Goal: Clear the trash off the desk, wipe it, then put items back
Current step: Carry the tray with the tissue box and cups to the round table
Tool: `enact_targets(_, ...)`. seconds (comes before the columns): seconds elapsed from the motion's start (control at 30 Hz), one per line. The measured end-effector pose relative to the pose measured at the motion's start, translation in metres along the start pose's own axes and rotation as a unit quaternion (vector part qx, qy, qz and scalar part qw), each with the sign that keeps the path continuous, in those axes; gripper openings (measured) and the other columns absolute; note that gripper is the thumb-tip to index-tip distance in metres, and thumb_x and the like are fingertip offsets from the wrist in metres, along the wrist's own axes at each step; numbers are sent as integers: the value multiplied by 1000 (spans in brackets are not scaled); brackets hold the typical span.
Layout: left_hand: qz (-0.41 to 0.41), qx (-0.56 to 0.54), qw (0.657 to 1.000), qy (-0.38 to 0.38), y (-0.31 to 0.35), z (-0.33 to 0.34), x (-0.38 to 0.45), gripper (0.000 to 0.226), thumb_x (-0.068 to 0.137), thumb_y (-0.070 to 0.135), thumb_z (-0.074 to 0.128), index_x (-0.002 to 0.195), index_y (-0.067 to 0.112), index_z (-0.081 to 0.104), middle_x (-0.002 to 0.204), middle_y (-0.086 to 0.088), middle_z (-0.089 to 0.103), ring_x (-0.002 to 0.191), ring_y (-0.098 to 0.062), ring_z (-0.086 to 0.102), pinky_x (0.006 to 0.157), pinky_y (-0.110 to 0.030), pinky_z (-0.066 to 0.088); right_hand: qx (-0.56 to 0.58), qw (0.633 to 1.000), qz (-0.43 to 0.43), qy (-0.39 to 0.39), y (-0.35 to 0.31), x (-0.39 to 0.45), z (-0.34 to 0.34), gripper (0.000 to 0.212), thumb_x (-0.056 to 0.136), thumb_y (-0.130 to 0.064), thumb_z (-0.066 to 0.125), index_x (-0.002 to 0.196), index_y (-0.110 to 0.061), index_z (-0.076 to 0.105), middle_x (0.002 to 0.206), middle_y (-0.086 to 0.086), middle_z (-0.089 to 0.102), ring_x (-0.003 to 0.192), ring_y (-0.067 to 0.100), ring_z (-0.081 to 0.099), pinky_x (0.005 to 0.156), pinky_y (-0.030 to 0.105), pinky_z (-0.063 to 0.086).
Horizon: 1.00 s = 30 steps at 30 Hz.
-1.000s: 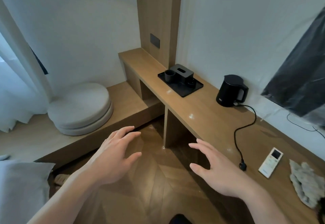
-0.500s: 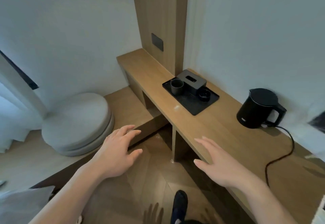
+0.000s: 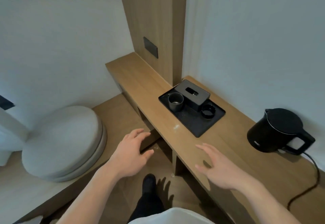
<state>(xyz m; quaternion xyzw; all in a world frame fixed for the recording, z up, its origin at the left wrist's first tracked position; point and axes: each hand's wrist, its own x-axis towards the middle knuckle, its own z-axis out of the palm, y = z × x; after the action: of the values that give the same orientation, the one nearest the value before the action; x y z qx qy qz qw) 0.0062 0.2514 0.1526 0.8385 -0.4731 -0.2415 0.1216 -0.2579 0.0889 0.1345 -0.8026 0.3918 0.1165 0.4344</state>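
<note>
Ahead, tray (image 3: 202, 125) lies beyond both empty hands.

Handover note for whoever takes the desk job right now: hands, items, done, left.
Left hand: open, holding nothing, above the floor beside the desk.
Right hand: open, holding nothing, over the desk's front edge.
On the desk: black tray carrying a cup, tissue box and ashtray; black kettle to its right; white smudge by the tray.
Done: nothing evident.
Left: clear trash, wipe, replace items.
</note>
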Motion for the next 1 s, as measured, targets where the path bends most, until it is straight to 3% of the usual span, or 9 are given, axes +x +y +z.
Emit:
enact_targets(0.1,10,12,999,-30,-19,-8,48,67,98,52,62,157,35,36,165,10,29,152,-17,29,126,-39,28,56,998,28,20,5,23,-8,75,101,-38,62,162,-45,17,170,-23,3,151,8,31,118,32,34)
enact_targets(0.33,49,36,992,-108,-47,-14,205,64,97,48,64,154,33,41,164,5,33,150,-22,34,125,-38,28,159,967,114,163,18,109,-17,82,98,-26,70,161,-41,21,166,-17,24,149,10,34,120,40,36)
enact_targets(0.5,74,29,981,-177,-51,-29,308,58,98,37,67,151,26,48,157,4,41,139,-19,46,117,-35,38,247,927,196,204,6,172,-10,77,98,-26,69,162,-32,26,165,-8,32,151,17,33,123,42,33)
enact_targets(0.6,64,21,979,-194,-51,-33,360,56,97,32,69,149,26,49,154,6,45,135,-19,51,114,-41,46,283,900,248,223,10,198,-5,75,98,-26,69,162,-29,28,167,-2,30,152,20,32,124,44,31)
enact_targets(0.8,42,25,975,-216,-44,-16,440,62,94,23,71,151,17,47,153,-5,47,140,-29,47,119,-42,38,318,833,334,306,27,208,8,80,95,-29,73,161,-33,29,165,2,35,146,27,41,116,51,43)
enact_targets(1.0,-10,-22,967,-252,-52,38,510,59,80,13,76,136,11,57,132,-16,64,113,-34,63,97,-41,55,343,798,371,328,45,212,8,75,98,-25,69,162,-26,29,164,7,36,145,30,43,114,44,45)
